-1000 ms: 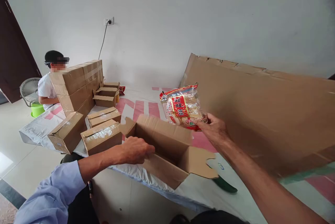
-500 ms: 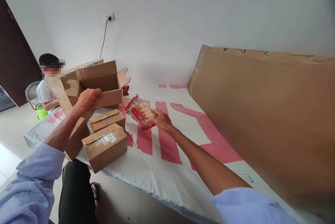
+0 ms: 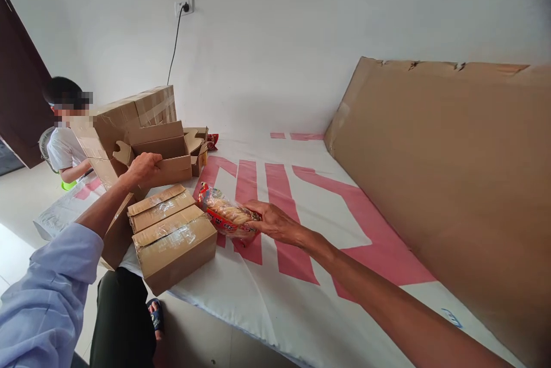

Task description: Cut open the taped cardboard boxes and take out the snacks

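Note:
My left hand [image 3: 144, 167] grips the front wall of an open cardboard box [image 3: 166, 152], held above the taped boxes at the left. My right hand [image 3: 275, 221] is closed on a clear snack packet [image 3: 224, 216] with a red label, which rests low on the white and pink sheet [image 3: 275, 276], right beside a taped box [image 3: 174, 247]. A second taped box [image 3: 155, 206] lies just behind that one.
A stack of sealed boxes [image 3: 133, 112] stands at the back left, with another person [image 3: 64, 138] sitting behind it. A large flat cardboard sheet [image 3: 451, 173] leans along the right. A cable hangs from the wall socket [image 3: 184, 7]. Small open boxes [image 3: 198, 147] sit near the wall.
My left hand carried the open box from in front of me to the left and set it lower there. My right hand brought the snack packet down to the sheet beside the taped boxes.

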The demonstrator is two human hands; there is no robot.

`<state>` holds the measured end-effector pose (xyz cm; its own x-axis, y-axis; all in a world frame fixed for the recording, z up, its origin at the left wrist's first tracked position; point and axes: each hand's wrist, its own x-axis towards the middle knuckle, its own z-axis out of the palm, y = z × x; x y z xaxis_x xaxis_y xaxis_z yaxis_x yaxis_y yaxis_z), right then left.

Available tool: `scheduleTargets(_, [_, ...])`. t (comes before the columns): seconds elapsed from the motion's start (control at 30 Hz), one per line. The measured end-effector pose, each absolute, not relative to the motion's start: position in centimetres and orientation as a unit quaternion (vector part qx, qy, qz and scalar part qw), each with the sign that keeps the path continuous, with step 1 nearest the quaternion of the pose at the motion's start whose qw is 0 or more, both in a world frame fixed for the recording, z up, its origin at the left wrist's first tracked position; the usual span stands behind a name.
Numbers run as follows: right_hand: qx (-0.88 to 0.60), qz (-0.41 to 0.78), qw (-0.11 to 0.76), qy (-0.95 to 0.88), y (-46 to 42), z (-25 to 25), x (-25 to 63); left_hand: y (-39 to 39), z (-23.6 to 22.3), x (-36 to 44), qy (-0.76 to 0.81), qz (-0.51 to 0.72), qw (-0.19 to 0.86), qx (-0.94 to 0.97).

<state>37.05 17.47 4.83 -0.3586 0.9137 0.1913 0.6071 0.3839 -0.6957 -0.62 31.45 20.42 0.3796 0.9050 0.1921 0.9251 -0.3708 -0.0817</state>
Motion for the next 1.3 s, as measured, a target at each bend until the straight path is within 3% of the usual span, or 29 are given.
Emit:
scheduleTargets(0.2, [-0.55, 0.127, 0.249, -0.787, 20.7, 5.6, 36.9, 34.7, 18.4, -0.8, -0.479, -0.103, 0.022, -0.871])
scheduleTargets(0.73, [-0.542, 0.015, 0.16, -0.825, 32.6, 5.7, 27.7, 46.3, 14.0, 3.5, -0.454, -0.089, -0.118, -0.879])
scheduleTargets(1.0, [-0.545, 0.033, 0.132, -0.827, 33.0, 5.8, 30.2, 46.8, 16.7, 1.3, -0.449, -0.106, -0.093, -0.882])
scheduleTargets(1.3, [-0.614, 0.029, 0.128, -0.778, 33.7, 5.0, 36.7, 37.1, 22.0, -4.2, -0.432, -0.19, -0.019, -0.881])
